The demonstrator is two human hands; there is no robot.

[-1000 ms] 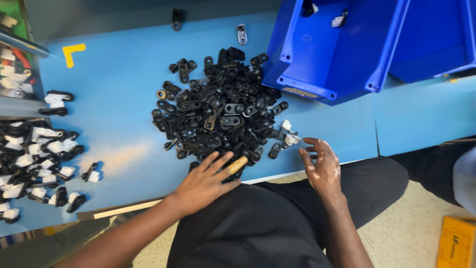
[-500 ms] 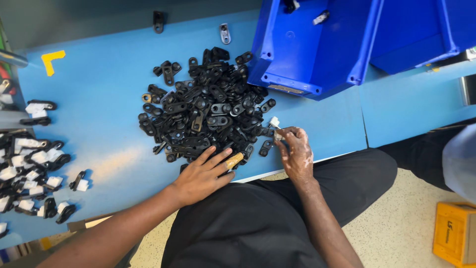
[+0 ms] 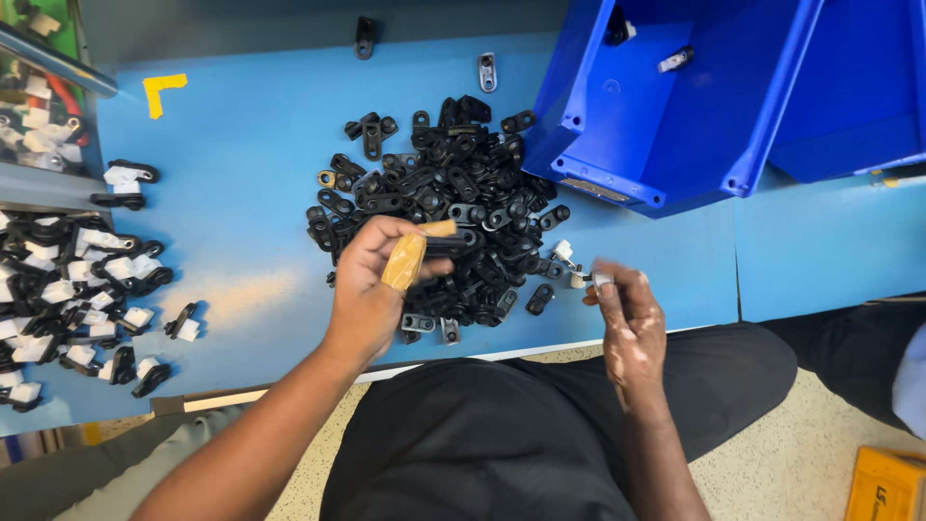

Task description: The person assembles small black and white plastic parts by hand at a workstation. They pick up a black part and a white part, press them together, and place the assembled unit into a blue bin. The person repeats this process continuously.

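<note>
A pile of small black plastic clips (image 3: 439, 198) lies in the middle of the blue table (image 3: 241, 164). My left hand (image 3: 381, 275), with tan tape around two fingers, rests on the pile's near edge and pinches one black clip. My right hand (image 3: 622, 304) hovers at the table's front edge, right of the pile, with its fingers closed on a small white piece. Two more small white pieces (image 3: 564, 253) lie just left of it.
Several black clips fitted with white pieces (image 3: 77, 289) lie heaped at the left. A large blue bin (image 3: 675, 106) stands at the back right, with a second blue bin (image 3: 863, 87) beside it. A yellow corner mark (image 3: 162, 92) is at the back left.
My left hand has closed its fingers and picked a black clip from the pile. My right hand stays at the table's front edge with the white piece.
</note>
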